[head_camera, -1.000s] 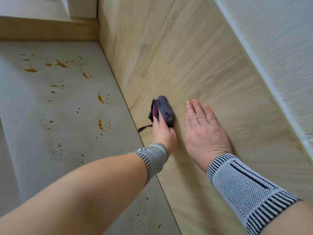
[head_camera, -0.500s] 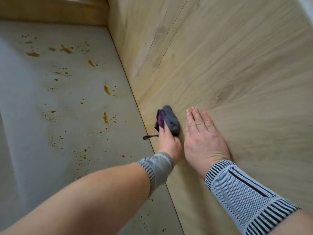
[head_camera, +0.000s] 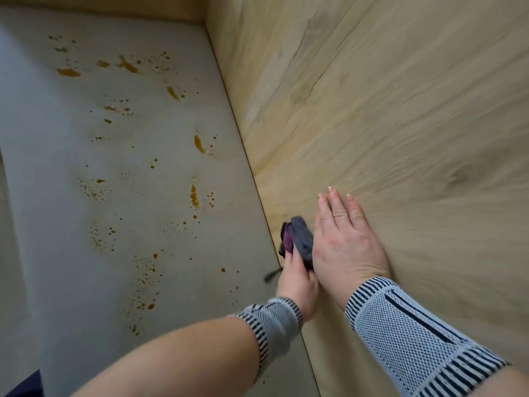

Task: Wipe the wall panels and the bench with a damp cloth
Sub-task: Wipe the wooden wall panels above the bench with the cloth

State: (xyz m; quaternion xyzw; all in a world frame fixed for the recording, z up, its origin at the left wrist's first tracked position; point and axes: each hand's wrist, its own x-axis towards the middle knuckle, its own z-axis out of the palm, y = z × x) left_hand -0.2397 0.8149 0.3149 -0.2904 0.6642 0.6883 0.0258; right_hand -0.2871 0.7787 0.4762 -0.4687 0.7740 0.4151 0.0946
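My left hand (head_camera: pixel 297 282) grips a bunched grey and purple cloth (head_camera: pixel 299 237) and presses it against the light wooden wall panel (head_camera: pixel 400 124), low down beside the seam with the bench. My right hand (head_camera: pixel 345 245) lies flat on the same panel, fingers straight, touching the cloth's right side. The grey bench (head_camera: pixel 86 196) spreads out to the left, spattered with orange-brown stains (head_camera: pixel 194 196). Both wrists wear striped knitted bands.
A second wooden panel (head_camera: pixel 114 7) closes the bench's far end and meets the side wall in a corner at the top. A dark loop (head_camera: pixel 270 276) hangs from the cloth over the bench edge. A dark object (head_camera: pixel 25 385) shows at the bottom left.
The cloth and my left hand have slid down the panel toward me, closer to my right hand. The view has tilted down, so the upper white wall has left the frame.
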